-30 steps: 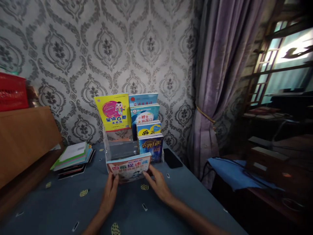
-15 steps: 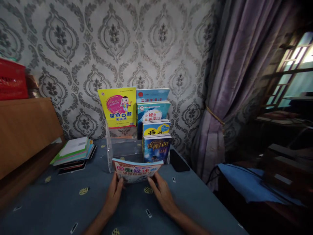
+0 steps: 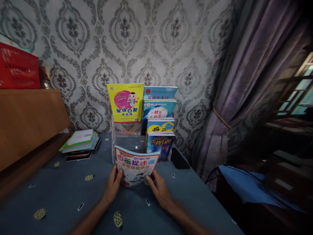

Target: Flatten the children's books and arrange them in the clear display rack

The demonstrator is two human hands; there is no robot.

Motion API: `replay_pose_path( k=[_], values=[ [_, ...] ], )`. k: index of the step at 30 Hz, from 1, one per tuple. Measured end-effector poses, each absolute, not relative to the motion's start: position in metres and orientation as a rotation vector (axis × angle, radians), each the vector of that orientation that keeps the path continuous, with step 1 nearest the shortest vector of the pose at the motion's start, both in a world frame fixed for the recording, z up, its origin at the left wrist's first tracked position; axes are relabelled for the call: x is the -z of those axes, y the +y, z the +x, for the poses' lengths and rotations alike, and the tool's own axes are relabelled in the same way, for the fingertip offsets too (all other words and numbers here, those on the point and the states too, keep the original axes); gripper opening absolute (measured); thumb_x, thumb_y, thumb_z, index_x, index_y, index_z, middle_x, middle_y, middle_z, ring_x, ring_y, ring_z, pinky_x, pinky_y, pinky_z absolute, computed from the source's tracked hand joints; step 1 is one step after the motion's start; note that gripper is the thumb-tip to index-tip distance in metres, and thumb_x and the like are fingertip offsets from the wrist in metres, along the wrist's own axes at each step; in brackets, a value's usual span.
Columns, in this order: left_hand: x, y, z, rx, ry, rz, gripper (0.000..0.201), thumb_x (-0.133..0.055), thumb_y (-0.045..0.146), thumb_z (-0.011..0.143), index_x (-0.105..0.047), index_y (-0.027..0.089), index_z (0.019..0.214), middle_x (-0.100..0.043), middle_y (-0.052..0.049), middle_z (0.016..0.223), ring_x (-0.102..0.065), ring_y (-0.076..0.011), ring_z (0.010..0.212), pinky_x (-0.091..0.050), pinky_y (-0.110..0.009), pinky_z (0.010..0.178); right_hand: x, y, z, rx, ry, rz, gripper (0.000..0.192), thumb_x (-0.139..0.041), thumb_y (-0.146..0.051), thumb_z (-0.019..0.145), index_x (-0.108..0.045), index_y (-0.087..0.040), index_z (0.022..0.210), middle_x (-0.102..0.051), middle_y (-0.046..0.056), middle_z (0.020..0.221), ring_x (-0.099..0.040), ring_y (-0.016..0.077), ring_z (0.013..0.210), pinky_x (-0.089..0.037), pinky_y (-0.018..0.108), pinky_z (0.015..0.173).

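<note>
My left hand and my right hand each grip a lower corner of a thin picture book with a pink-and-white cover, held tilted upright just in front of a clear tiered book stand. The stand's back left slot holds a yellow book. Its right side holds a stepped row of blue and yellow books. The stand's lower left slots look empty.
A stack of books lies on the blue tablecloth at the left. A black phone lies right of the stand. A wooden cabinet with a red crate stands at left; purple curtain and dark furniture at right.
Both hands have lifted the picture book from a low, flatter position up to a more upright one in front of the stand. The view has shifted to the right.
</note>
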State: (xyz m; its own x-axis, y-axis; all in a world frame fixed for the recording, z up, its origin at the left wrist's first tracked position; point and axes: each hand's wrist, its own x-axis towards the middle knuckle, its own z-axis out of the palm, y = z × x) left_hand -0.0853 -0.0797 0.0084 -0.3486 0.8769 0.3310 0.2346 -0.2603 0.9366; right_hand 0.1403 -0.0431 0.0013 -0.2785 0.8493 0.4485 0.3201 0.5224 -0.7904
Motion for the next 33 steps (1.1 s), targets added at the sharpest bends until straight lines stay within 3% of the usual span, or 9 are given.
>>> replay_pose_path(
  k=[5, 10, 14, 21, 27, 33],
  values=[
    [-0.026, -0.084, -0.091, -1.715, 1.443, 1.394, 0.053, -0.054, 0.067, 0.086, -0.065, 0.019, 0.104, -0.069, -0.004, 0.084, -0.065, -0.0235, 0.083, -0.054, -0.032, 0.075, -0.017, -0.042, 0.132, -0.709, -1.869, -0.892, 0.036, -0.047, -0.048, 0.099, -0.062, -0.023, 0.119, -0.074, 0.006, 0.1, -0.069, 0.0238, 0.091, -0.055, 0.037, 0.085],
    [-0.059, -0.076, -0.103, -1.792, 1.417, 1.498, 0.043, -0.052, 0.06, 0.091, -0.062, 0.019, 0.102, -0.068, -0.003, 0.086, -0.063, -0.0195, 0.08, -0.052, -0.028, 0.072, -0.054, -0.025, 0.121, -0.66, -1.917, -0.798, 0.031, -0.047, -0.047, 0.099, -0.063, -0.021, 0.106, -0.07, 0.004, 0.086, -0.066, 0.0215, 0.083, -0.054, 0.034, 0.079],
    [-0.099, -0.057, -0.116, -1.909, 1.43, 1.631, 0.038, -0.05, 0.055, 0.092, -0.062, 0.02, 0.103, -0.068, -0.003, 0.094, -0.063, -0.0201, 0.09, -0.053, -0.029, 0.079, -0.099, -0.001, 0.111, -0.602, -1.953, -0.709, 0.031, -0.048, -0.046, 0.098, -0.064, -0.02, 0.103, -0.071, 0.006, 0.088, -0.065, 0.0224, 0.084, -0.054, 0.035, 0.081],
    [-0.17, -0.005, -0.142, -2.13, 1.294, 1.658, 0.042, -0.05, 0.06, 0.093, -0.061, 0.021, 0.106, -0.064, -0.003, 0.096, -0.061, -0.0182, 0.082, -0.057, -0.028, 0.066, -0.196, 0.043, 0.09, -0.481, -1.985, -0.595, 0.031, -0.051, -0.045, 0.097, -0.064, -0.02, 0.109, -0.071, 0.005, 0.092, -0.064, 0.0225, 0.086, -0.054, 0.035, 0.08],
    [-0.215, 0.011, -0.152, -2.196, 1.226, 1.919, 0.054, -0.046, 0.07, 0.094, -0.063, 0.021, 0.108, -0.065, -0.006, 0.097, -0.063, -0.0205, 0.089, -0.056, -0.033, 0.081, -0.241, 0.066, 0.081, -0.343, -1.925, -0.493, 0.03, -0.048, -0.044, 0.098, -0.06, -0.02, 0.11, -0.069, 0.006, 0.098, -0.063, 0.0237, 0.095, -0.052, 0.037, 0.088],
    [-0.21, 0.015, -0.157, -2.042, 1.242, 2.06, 0.049, -0.045, 0.061, 0.097, -0.062, 0.019, 0.114, -0.069, -0.009, 0.11, -0.063, -0.0242, 0.105, -0.051, -0.038, 0.095, -0.221, 0.076, 0.08, -0.371, -1.92, -0.542, 0.028, -0.044, -0.039, 0.098, -0.058, -0.019, 0.111, -0.068, 0.007, 0.098, -0.063, 0.0238, 0.095, -0.051, 0.038, 0.091]
  ],
)
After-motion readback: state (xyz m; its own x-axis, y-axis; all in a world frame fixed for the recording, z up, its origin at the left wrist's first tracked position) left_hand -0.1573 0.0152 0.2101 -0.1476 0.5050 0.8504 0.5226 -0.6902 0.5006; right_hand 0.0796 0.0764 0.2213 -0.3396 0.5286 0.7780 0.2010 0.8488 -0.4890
